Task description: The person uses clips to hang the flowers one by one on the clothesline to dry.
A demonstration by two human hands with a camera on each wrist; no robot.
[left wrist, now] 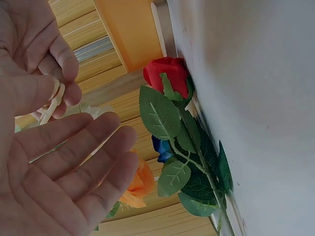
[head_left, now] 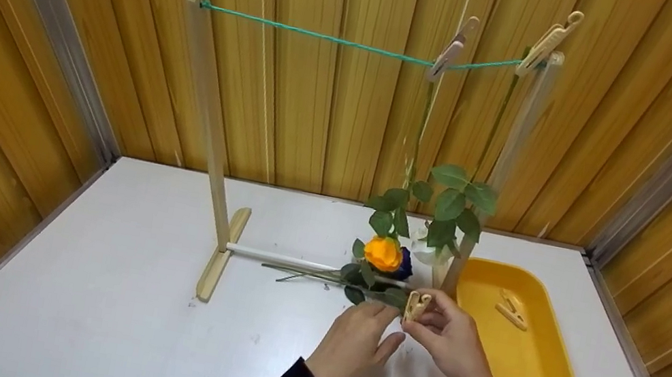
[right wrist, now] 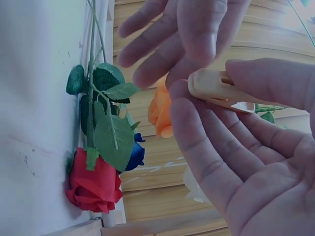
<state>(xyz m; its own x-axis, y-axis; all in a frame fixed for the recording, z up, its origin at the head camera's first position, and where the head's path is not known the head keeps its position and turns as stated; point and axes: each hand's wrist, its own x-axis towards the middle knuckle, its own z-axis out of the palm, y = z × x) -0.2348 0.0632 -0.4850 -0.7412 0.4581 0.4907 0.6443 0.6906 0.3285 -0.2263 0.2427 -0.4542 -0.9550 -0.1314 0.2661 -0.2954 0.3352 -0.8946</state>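
Note:
My right hand (head_left: 454,341) pinches a light wooden clothespin (head_left: 417,306) between thumb and fingers. Beside it, my left hand (head_left: 354,340) has its fingers extended and holds nothing. A red rose (right wrist: 94,182) with green leaves lies on the white table near both hands; in the head view its bloom is hidden behind them. Next to it, a blue rose (right wrist: 133,152) lies partly covered by leaves. An orange rose (head_left: 383,253) hangs bloom-down from a pinkish clothespin (head_left: 449,56), and a white rose (head_left: 432,250) hangs from a wooden clothespin (head_left: 548,44).
Both hanging clips grip a green cord (head_left: 334,40) strung between two wooden posts (head_left: 206,103). A white crossbar (head_left: 289,260) joins the stand low down. At the right, a yellow tray (head_left: 548,336) contains loose clothespins (head_left: 512,313). Wood-patterned walls (head_left: 355,116) enclose the table (head_left: 100,313).

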